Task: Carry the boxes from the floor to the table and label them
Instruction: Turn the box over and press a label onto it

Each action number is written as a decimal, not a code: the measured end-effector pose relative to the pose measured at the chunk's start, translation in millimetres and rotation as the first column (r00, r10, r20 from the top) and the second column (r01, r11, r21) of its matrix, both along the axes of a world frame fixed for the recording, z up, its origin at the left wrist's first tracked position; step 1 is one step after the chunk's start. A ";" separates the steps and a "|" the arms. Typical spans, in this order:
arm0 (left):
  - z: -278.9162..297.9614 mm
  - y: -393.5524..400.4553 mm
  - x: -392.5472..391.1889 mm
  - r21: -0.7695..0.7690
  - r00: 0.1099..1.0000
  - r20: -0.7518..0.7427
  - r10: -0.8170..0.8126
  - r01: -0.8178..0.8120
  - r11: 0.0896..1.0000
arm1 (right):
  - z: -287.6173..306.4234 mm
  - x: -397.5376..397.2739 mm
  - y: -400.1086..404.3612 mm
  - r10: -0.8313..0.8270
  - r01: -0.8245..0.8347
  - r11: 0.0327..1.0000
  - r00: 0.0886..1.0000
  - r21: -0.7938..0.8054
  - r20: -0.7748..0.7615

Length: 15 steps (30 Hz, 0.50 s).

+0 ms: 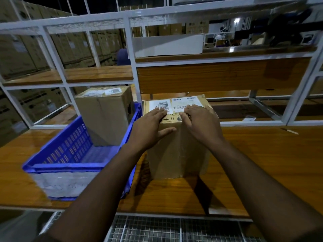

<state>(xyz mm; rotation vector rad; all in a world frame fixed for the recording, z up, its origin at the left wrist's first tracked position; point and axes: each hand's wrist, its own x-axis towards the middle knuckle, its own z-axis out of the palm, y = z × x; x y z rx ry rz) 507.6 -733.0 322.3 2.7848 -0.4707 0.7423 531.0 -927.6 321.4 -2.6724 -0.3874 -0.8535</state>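
Blue plastic crate [57, 154]: slotted walls, pale label on its near face, on the left part of the desk. White metal rack frame [129, 49]: uprights and crossbars at the far edge, wire mesh panels on top. Wooden shelves [97, 74]: set in the frame; a closed wooden panel [222, 74] on the right. White flat carton [167, 45]: on the upper right shelf. Stacked brown cartons [26, 49]: far left, behind the rack. Small light stick [289, 131]: lying far right. Wire grille [157, 229]: below the near edge.
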 end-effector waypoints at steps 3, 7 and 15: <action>-1.7 0.1 0.0 0.013 0.999 0.041 0.010 -0.011 1.000 | -6.3 -0.1 -0.7 0.021 -0.021 1.000 1.000 -0.017 0.004; -5.6 0.5 -0.7 0.025 0.999 0.046 0.006 -0.007 1.000 | -10.4 -1.0 -4.6 0.044 -0.044 0.999 0.999 -0.023 -0.014; -30.7 -1.6 -6.8 -0.727 0.953 0.285 0.101 0.146 0.670 | -17.5 -15.2 -21.2 0.025 -0.035 0.991 0.996 0.126 0.086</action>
